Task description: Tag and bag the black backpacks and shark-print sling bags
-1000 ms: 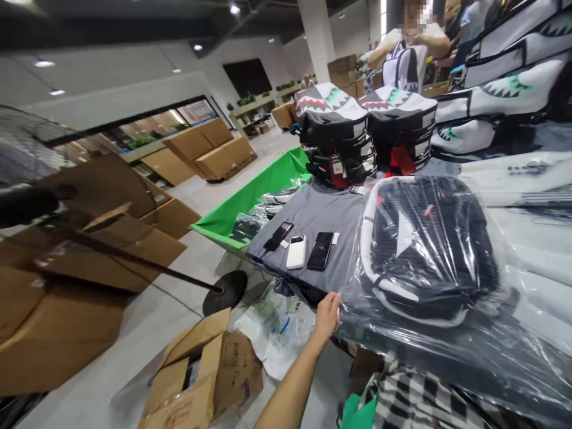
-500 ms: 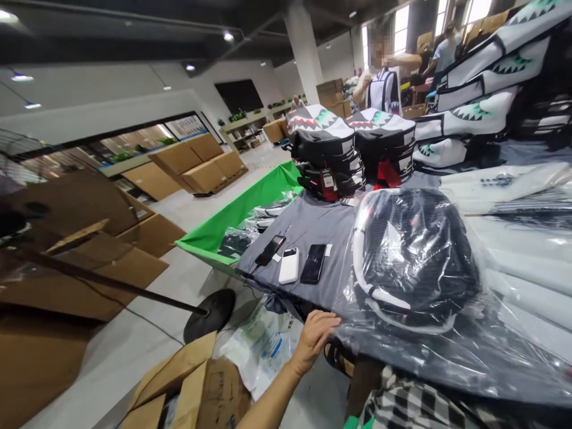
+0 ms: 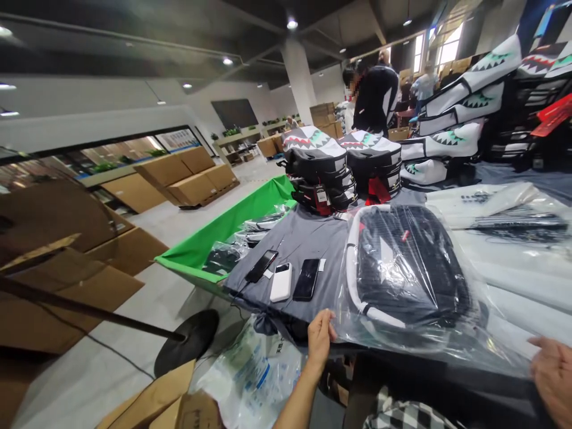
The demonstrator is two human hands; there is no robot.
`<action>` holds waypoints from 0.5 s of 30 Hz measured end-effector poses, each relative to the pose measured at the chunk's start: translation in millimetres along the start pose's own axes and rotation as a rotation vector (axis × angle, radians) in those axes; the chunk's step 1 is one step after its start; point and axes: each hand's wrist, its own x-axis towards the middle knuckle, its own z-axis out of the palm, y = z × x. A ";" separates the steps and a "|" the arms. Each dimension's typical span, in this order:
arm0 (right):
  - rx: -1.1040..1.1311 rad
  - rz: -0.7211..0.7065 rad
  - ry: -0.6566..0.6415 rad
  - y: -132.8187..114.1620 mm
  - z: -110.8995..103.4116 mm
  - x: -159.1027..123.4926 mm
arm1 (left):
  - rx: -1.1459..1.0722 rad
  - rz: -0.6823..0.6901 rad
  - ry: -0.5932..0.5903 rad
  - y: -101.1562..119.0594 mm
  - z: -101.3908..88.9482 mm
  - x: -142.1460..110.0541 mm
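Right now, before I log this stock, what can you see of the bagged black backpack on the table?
The black backpack lies flat inside a clear plastic bag, beside a grey cloth. Its dark ribbed front carries a white triangular shape and a small red tag, and a white trim curves down its left edge. The creased plastic spreads beyond it; the left hand is at the bag's near edge, the right hand at its right corner.

This is a large warehouse or packing hall: a concrete floor (image 3: 179,238), a thick pillar (image 3: 298,77), cardboard cartons (image 3: 185,179) stacked on pallets, ceiling lights (image 3: 291,24), and long counters (image 3: 290,238) piled with shark-print backpacks (image 3: 313,149), one backpack bagged in clear plastic (image 3: 409,268).
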 end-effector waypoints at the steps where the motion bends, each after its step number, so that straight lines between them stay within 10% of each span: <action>1: 0.022 0.087 -0.019 -4.1 -1.6 -0.8 | 0.045 0.039 0.037 4.3 1.7 0.7; 4: 0.032 0.176 -0.063 -21.1 -11.0 -5.0 | 0.319 0.351 0.133 30.3 13.8 -7.4; 8: 0.032 0.228 -0.096 -36.4 -18.4 -8.3 | 0.560 0.809 -0.269 78.1 56.6 -23.0; 15: 0.098 0.173 -0.096 -25.1 -15.7 -8.8 | 0.428 0.712 -0.686 103.6 86.2 -16.2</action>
